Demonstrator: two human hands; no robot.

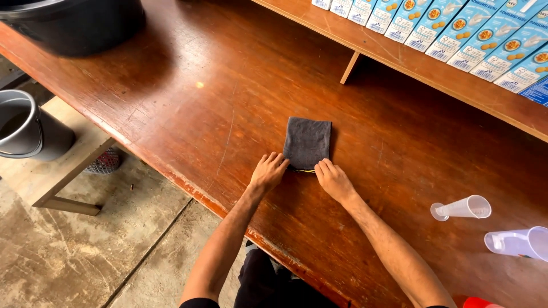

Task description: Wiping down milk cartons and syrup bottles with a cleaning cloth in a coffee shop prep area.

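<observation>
A small dark grey cloth, folded into a rectangle, lies flat on the reddish-brown wooden table. A thin yellow edge shows along its near side. My left hand rests with its fingertips on the cloth's near left corner. My right hand touches the near right corner with its fingertips. Both hands lie flat with fingers close together, pressing or pinching the cloth's near edge; neither lifts it.
A clear plastic measuring cup lies on its side at the right, with a pale plastic jug beside it. Blue cartons line a raised wooden shelf at the back. A black tub and a grey bucket stand at the left.
</observation>
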